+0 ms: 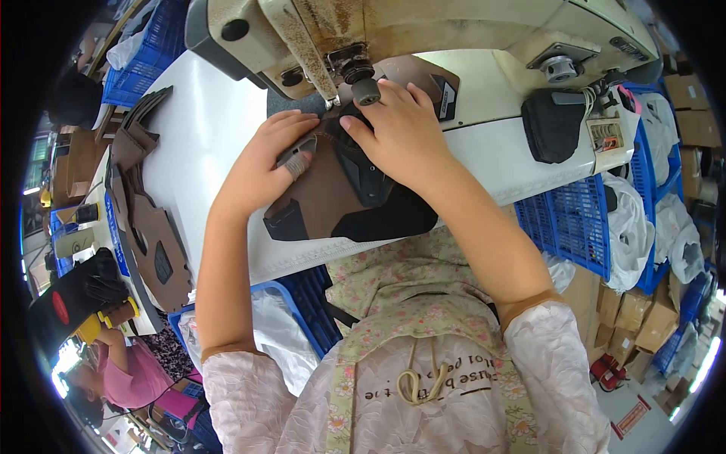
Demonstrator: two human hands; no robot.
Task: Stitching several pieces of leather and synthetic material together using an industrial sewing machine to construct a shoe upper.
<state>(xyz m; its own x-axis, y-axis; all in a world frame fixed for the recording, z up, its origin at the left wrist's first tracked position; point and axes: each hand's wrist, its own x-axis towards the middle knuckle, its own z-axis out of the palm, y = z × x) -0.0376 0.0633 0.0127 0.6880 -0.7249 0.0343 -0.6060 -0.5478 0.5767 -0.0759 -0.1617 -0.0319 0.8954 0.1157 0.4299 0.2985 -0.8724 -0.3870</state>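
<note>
A brown and black panel piece (pixel 316 193) lies on the sewing machine's white table, its upper part under the machine head. My left hand (pixel 265 155) is closed on its left edge, fingers toward the needle area and a grey wrap (pixel 295 165) around the thumb. A small greyish edge shows between thumb and fingers; I cannot make out what it is. My right hand (pixel 404 132) lies over the piece's right side, fingers stretched past the round dark knob (pixel 366 91) and thumb apart. The presser foot area (pixel 333 102) sits between both hands; the stitching point is partly hidden.
The sewing machine (pixel 454 26) spans the far side. Brown cut pieces (pixel 155 234) are stacked at the left. A black pouch (pixel 552 125) hangs at the table's right end. Blue crates (pixel 563 219) with white bags stand below. A person in pink (pixel 136 374) sits at lower left.
</note>
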